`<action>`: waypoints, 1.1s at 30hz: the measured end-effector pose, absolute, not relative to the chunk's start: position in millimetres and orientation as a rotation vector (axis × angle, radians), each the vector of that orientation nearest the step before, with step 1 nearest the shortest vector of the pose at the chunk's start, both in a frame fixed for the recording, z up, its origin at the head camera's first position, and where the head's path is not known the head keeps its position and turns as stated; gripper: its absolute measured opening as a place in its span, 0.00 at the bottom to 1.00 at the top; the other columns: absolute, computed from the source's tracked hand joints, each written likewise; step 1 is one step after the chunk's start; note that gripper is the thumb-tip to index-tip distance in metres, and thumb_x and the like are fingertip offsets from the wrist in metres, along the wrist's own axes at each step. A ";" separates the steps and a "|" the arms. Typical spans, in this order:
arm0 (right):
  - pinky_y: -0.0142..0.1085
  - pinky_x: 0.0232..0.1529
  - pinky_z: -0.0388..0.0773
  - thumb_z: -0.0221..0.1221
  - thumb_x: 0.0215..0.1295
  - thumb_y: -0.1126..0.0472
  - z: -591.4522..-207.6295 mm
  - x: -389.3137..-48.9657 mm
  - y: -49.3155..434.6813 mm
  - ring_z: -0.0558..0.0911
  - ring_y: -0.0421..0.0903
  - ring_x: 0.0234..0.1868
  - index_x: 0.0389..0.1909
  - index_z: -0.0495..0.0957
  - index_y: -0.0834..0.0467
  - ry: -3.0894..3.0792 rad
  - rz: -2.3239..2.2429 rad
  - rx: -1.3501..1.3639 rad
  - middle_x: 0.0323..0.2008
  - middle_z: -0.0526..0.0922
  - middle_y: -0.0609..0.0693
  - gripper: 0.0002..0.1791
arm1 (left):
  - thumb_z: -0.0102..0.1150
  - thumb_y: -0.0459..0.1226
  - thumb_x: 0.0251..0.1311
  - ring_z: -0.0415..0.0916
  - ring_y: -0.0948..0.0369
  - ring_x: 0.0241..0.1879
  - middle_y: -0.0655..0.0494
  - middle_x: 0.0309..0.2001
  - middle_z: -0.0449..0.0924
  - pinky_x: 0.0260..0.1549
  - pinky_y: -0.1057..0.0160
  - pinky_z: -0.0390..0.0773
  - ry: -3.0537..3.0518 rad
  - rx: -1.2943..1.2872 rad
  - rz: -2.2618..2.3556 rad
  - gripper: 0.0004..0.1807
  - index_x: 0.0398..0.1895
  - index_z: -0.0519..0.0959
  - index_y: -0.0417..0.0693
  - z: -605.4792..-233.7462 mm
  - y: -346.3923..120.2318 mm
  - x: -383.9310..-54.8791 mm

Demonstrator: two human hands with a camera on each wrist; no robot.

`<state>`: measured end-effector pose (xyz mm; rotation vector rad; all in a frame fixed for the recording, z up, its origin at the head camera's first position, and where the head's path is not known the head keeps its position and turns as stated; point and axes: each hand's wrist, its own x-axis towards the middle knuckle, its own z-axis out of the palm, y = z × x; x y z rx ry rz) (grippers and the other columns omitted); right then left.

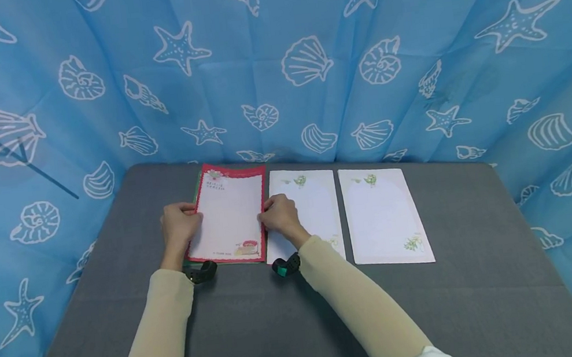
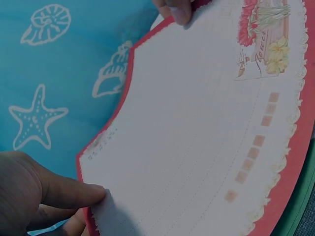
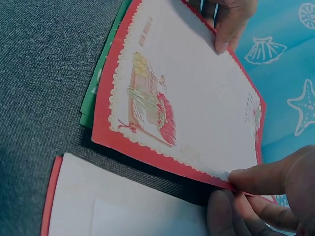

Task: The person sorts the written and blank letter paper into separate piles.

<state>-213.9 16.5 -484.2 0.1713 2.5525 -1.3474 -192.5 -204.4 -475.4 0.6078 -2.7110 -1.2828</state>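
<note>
A sheet of letter paper (image 1: 233, 219) with a red border, printed flowers and dotted lines lies at the left of the row. My left hand (image 1: 181, 227) pinches its left edge, thumb on the printed face. On its right edge my right hand (image 1: 281, 217) does the same, thumb above and fingers below. The sheet bows between the two hands, and in the right wrist view its near corner is lifted. Under it shows a green edge (image 3: 91, 101) of other paper. My right forearm hides part of the middle white sheet (image 1: 314, 199).
Right of the middle sheet lies another white sheet (image 1: 384, 220) with green leaf prints. A red edge (image 3: 51, 196) shows beneath the middle sheet. The grey table (image 1: 474, 275) meets a blue curtain (image 1: 260, 30) with shells and starfish at its back.
</note>
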 end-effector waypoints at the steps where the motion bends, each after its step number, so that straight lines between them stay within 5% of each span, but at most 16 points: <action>1: 0.33 0.25 0.79 0.68 0.59 0.67 -484.1 -213.8 15.8 0.81 0.43 0.22 0.41 0.81 0.66 2.573 -1.327 0.171 0.29 0.83 0.56 0.10 | 0.61 0.32 0.64 0.82 0.46 0.41 0.37 0.43 0.85 0.36 0.52 0.78 -2.712 0.616 -1.278 0.16 0.51 0.83 0.33 -475.0 -204.3 -192.3; 14: 0.41 0.35 0.81 0.68 0.59 0.65 -484.3 -208.0 7.3 0.80 0.50 0.33 0.44 0.80 0.66 2.714 -1.217 0.122 0.36 0.83 0.58 0.14 | 0.57 0.32 0.61 0.78 0.47 0.37 0.38 0.38 0.84 0.32 0.53 0.73 -2.721 0.679 -1.166 0.15 0.47 0.84 0.32 -477.9 -205.6 -190.6; 27: 0.45 0.42 0.82 0.67 0.60 0.64 -486.7 -206.5 6.3 0.82 0.55 0.41 0.47 0.79 0.67 2.705 -1.223 0.125 0.42 0.83 0.60 0.17 | 0.56 0.31 0.60 0.77 0.42 0.44 0.34 0.44 0.83 0.42 0.44 0.74 -2.746 0.706 -1.162 0.18 0.51 0.82 0.31 -478.6 -204.9 -190.5; 33: 0.41 0.33 0.81 0.66 0.62 0.63 -484.6 -205.4 9.6 0.82 0.51 0.34 0.42 0.80 0.67 2.753 -1.250 0.061 0.35 0.84 0.58 0.12 | 0.54 0.33 0.61 0.79 0.41 0.45 0.34 0.47 0.82 0.42 0.42 0.76 -2.739 0.747 -1.150 0.20 0.55 0.81 0.32 -476.4 -203.2 -188.9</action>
